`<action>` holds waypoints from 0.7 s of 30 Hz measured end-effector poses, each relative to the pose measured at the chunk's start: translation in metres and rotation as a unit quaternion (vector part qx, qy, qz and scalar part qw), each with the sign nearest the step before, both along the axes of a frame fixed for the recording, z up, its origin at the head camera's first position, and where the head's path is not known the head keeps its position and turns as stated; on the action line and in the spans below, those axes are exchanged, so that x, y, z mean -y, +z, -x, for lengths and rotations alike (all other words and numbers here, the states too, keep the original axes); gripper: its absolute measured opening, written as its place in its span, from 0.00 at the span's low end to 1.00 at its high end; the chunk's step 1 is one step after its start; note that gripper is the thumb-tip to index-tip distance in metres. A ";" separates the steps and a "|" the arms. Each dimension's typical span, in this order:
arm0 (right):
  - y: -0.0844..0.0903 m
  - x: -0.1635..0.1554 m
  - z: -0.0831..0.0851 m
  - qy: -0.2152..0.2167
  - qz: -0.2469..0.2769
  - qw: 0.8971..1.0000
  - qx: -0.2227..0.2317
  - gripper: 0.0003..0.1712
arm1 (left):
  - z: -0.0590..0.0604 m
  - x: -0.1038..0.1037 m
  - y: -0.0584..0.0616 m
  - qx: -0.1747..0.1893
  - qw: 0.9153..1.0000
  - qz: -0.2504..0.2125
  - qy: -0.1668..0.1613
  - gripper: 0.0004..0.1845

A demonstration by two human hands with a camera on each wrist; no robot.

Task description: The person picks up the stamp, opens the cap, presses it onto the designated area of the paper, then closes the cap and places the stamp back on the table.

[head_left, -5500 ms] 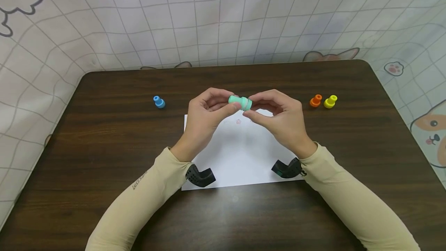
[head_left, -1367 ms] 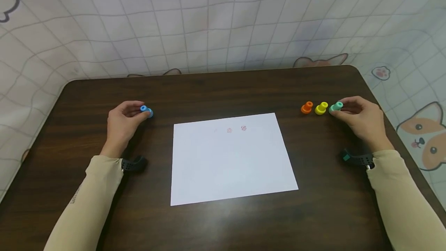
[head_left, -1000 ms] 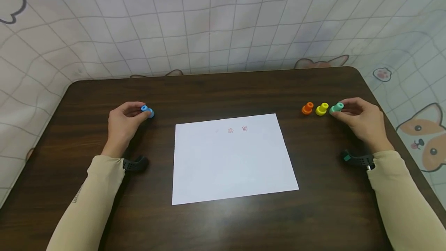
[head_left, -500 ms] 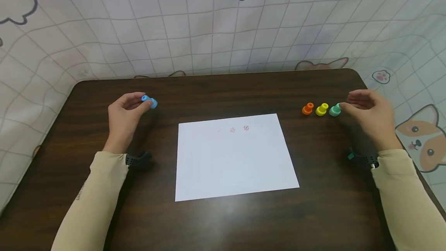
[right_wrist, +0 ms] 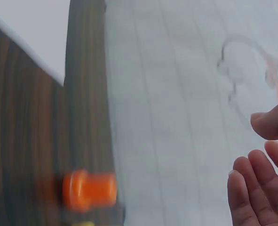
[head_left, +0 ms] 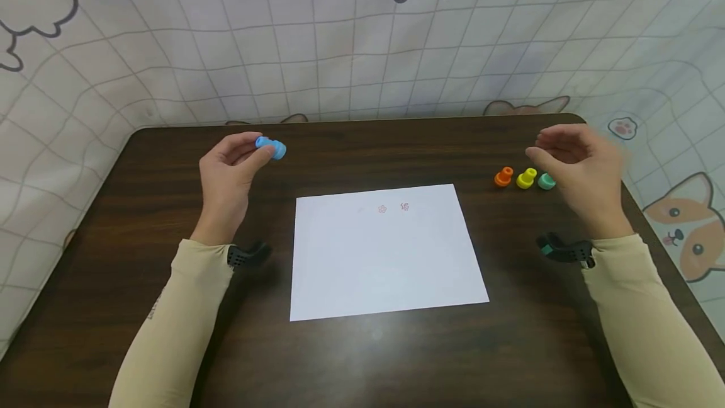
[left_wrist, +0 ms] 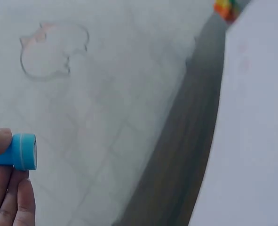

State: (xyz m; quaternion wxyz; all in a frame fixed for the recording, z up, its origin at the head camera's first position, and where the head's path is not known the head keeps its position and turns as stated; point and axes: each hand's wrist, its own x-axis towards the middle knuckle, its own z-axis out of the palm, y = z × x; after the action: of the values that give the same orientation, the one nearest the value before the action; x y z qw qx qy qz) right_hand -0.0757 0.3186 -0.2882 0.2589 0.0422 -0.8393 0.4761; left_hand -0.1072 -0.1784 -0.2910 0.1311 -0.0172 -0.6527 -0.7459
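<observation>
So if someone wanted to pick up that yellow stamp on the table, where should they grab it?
Probably by the narrow knob on top of the yellow stamp, pinched from above. It stands upright on its wider base, close between the orange stamp and the green stamp, so a sideways reach looks likely to bump them.

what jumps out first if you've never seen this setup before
The left hand holds a blue stamp up above the dark table, left of the white paper that bears small red marks. At the right, the right hand hangs open just by a row of orange stamp, yellow stamp and green stamp.
</observation>
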 end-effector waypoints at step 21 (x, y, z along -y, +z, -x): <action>0.027 0.143 -0.016 0.244 0.051 0.966 -0.067 0.19 | -0.040 -0.093 0.016 -0.065 0.980 -0.122 -0.143 0.14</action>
State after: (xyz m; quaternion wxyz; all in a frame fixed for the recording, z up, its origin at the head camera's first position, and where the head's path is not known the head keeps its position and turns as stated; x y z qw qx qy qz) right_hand -0.0597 0.1752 -0.2608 0.1921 0.2646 -0.7589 0.5632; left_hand -0.0669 -0.0854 -0.2749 0.0660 -0.1429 -0.5379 -0.8282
